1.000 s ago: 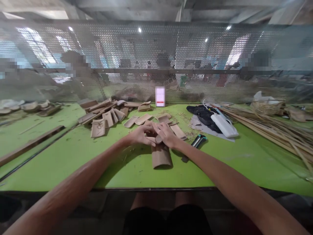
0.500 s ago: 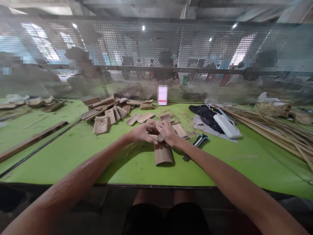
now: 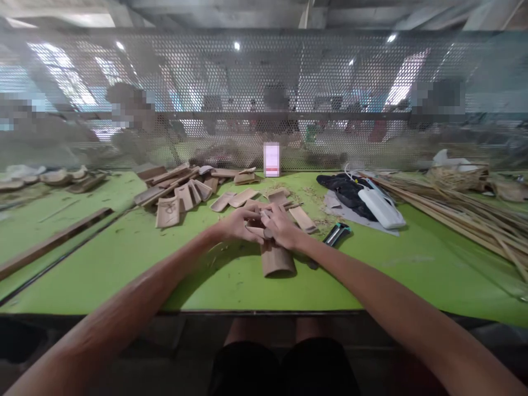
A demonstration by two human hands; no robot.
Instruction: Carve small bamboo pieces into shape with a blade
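On the green table, a half-round bamboo section lies with its curved side up. Just above its far end, my left hand is closed on a small pale bamboo piece, fingers over and thumb below. My right hand meets it from the other side, its fingers bent over the same piece and touching the left fingertips. Whether a small tool sits between the fingers is hidden. A cutter with a black and teal handle lies beside my right forearm.
Cut bamboo pieces are heaped at the back left, others just beyond my hands. A phone stands against the perforated screen. Right are a black cloth, a white power bank-like block and bamboo strips. A long wooden bar lies left.
The view has shifted slightly. Both hands stay together on the bamboo piece, with only a small shift of the right fingers. The half-round section now sits slightly right relative to the hands.
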